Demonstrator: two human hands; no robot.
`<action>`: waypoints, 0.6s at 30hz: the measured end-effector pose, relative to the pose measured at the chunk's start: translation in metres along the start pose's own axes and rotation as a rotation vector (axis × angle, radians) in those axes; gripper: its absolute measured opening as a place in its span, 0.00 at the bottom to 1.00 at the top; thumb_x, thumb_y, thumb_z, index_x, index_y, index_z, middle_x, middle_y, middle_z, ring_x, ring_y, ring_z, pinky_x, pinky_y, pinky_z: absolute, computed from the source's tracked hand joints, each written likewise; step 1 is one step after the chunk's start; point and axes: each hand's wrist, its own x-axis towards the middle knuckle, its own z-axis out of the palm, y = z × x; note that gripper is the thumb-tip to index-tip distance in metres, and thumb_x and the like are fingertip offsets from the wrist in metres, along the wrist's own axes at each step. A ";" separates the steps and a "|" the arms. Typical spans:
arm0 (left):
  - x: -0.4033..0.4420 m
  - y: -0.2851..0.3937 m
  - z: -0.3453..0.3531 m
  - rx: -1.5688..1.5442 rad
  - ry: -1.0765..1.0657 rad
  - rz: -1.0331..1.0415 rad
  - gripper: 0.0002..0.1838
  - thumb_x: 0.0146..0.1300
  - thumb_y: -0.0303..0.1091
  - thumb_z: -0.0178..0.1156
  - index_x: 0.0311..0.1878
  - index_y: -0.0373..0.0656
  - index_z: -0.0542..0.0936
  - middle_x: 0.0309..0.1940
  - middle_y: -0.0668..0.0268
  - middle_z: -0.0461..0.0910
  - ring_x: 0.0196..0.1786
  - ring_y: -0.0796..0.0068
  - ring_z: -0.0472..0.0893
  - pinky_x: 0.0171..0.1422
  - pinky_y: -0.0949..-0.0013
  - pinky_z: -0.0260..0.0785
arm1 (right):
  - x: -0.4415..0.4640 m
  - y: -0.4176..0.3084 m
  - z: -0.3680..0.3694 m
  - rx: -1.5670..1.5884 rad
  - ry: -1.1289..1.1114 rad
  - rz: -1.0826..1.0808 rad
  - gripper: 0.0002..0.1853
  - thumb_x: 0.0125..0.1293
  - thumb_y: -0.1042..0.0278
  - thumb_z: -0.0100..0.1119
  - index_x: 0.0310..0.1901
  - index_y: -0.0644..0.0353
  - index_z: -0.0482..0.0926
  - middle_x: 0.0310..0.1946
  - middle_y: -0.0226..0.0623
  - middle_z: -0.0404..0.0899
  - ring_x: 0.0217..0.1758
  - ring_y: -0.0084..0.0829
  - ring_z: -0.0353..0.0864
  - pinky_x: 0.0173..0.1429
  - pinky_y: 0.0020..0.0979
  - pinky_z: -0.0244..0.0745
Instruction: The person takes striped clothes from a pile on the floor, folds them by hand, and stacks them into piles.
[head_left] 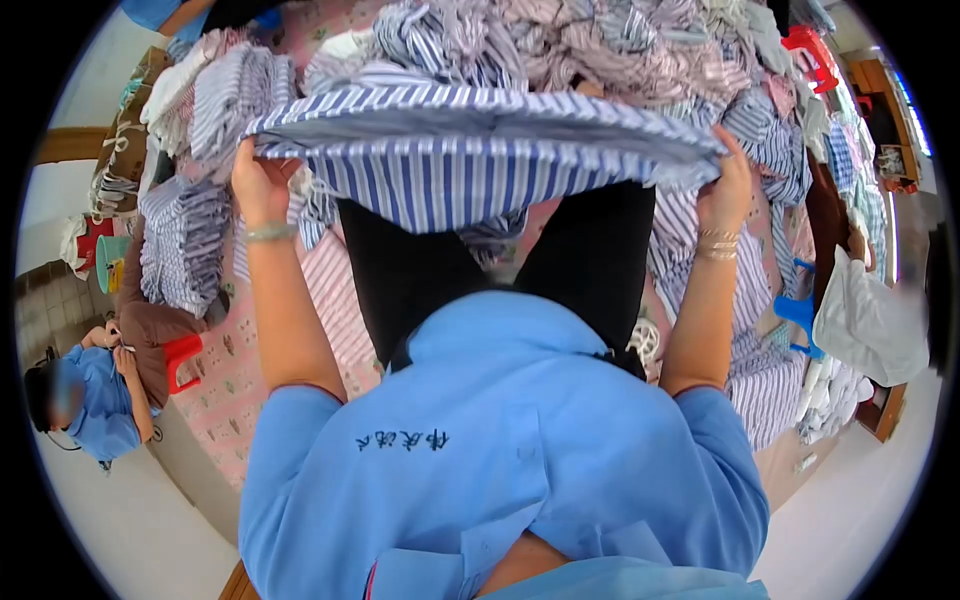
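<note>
Blue shirt [480, 400] clear of striped cloth [430, 180]; left hand [262, 182], right hand [728, 188] clamping opposite edges.

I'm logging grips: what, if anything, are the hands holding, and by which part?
Blue-and-white striped cloth, held by its opposite ends: left hand at one, right hand at the other.

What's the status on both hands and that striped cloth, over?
Left hand and right hand gripping opposite ends of striped cloth. Cloth spread wide between them. Nothing visibly blocking; rumpled cloth pile just beyond.
</note>
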 end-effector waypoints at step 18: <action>-0.148 0.042 0.189 0.982 -0.692 1.021 0.18 0.43 0.20 0.57 0.40 0.43 0.81 0.22 0.62 0.69 0.23 0.66 0.72 0.27 0.68 0.65 | -0.061 -0.006 0.134 -0.856 -0.529 -0.675 0.13 0.48 0.74 0.58 0.39 0.56 0.79 0.34 0.38 0.79 0.38 0.42 0.79 0.41 0.37 0.74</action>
